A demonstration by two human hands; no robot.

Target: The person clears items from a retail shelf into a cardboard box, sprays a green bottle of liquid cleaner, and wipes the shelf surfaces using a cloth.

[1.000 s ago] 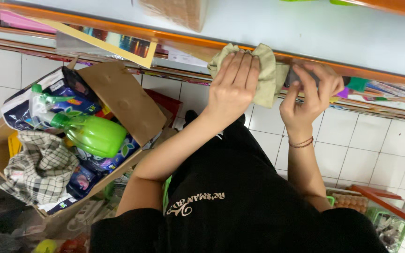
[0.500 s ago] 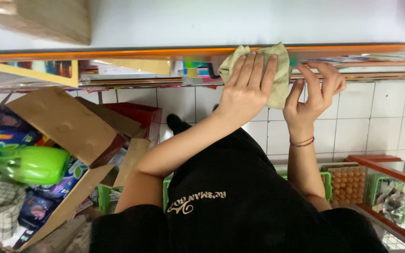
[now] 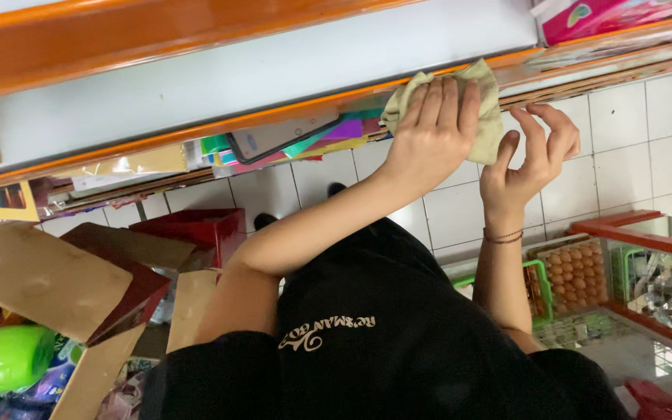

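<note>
At the far left a green plastic bottle lies in an open cardboard box, with a dark red box just beside its flap. Above them runs a white shelf with an orange edge, and coloured paper sheets stick out from beneath it. The left hand lies flat on a pale yellow-green cloth, fingers stretched close together, pressing the cloth against the shelf's orange edge. Just to its right, the right hand hovers with fingers curled loosely apart, holding nothing, its thumb near the cloth's lower corner; a thin bracelet circles the wrist. Lower right, a tray of brown eggs sits in a green basket on the tiled floor.
</note>
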